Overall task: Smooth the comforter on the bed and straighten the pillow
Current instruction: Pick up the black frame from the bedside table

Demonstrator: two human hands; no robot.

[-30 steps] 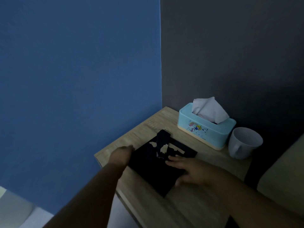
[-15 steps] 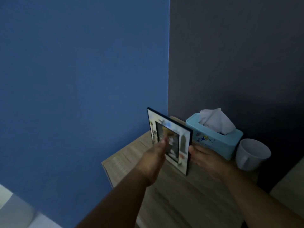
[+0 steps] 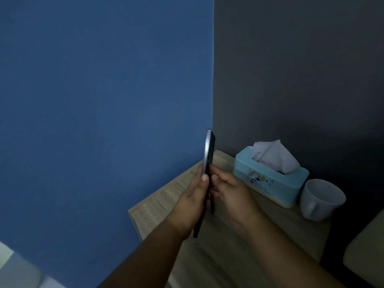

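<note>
1. head view: the left hand (image 3: pixel 193 200) grips a picture frame (image 3: pixel 208 150), thumb on its front; the frame is upright and edge-on above the wooden counter (image 3: pixel 158 206).
2. the right hand (image 3: pixel 230 190) has its fingers (image 3: pixel 216 177) curled on the frame's back.
3. a tissue box (image 3: pixel 270 183) and a mug (image 3: pixel 320 200) stand to the right.
4. a pale padded corner (image 3: pixel 363 258) shows at the lower right; cannot tell if it is the bed.

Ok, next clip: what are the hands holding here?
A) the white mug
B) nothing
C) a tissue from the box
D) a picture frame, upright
D: the left hand and right hand grip the frame upright, edge-on to the camera, while the mug and tissue box stand untouched.
</note>
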